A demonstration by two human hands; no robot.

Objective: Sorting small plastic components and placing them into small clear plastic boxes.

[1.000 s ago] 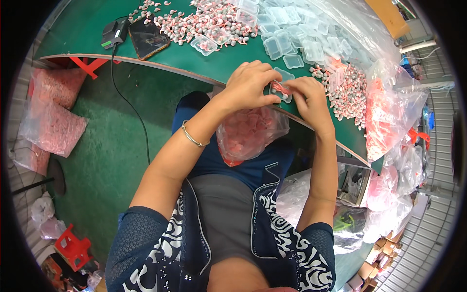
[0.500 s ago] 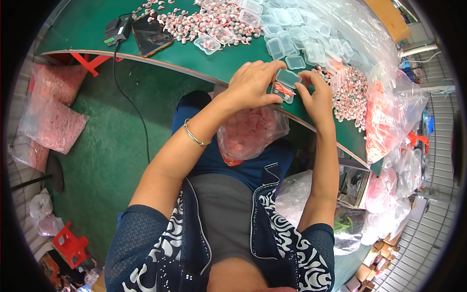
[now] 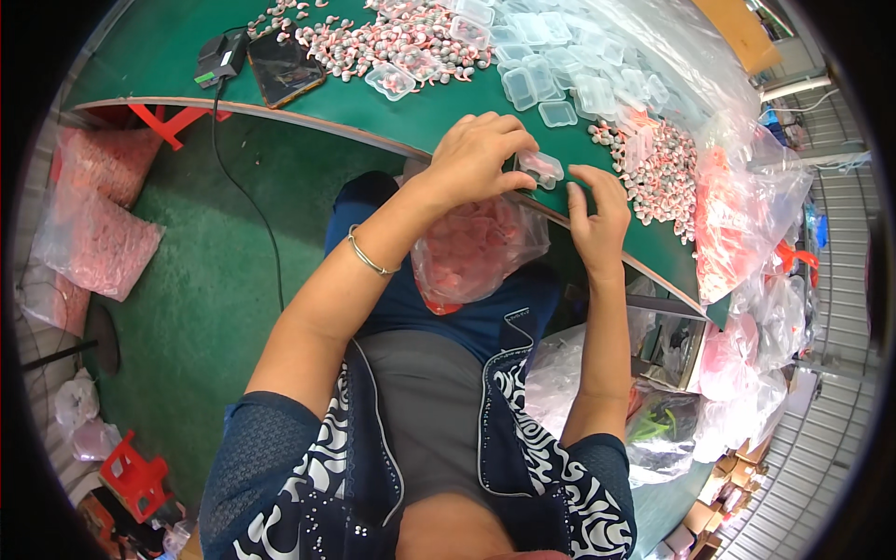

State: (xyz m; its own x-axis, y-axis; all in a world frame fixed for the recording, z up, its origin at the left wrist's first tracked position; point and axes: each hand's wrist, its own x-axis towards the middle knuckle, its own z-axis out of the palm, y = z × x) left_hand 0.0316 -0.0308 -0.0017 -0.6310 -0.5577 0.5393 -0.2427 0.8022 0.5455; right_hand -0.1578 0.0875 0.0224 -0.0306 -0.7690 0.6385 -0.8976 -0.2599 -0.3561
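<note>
A small clear plastic box [image 3: 541,170], its lid down and something pink and grey inside, is held at the table's front edge. My left hand [image 3: 482,161] grips it by its left end between thumb and fingers. Just right of the box, my right hand [image 3: 597,213] is off it, thumb and forefinger apart with nothing between them. Beyond the hands lie a pile of clear empty boxes [image 3: 557,114] and, to the right, a heap of small grey-and-pink pieces [image 3: 661,182].
A larger heap of similar pieces [image 3: 392,42] lies at the back, near a dark phone-like device [image 3: 283,67] and a black box with a cable [image 3: 220,58]. A bag of pink pieces [image 3: 471,257] rests on my lap. Pink-filled bags [image 3: 733,224] crowd the table's right end.
The box's raised lid has come down over the pink contents. My right hand has let go of it and moved slightly down, while my left keeps its hold.
</note>
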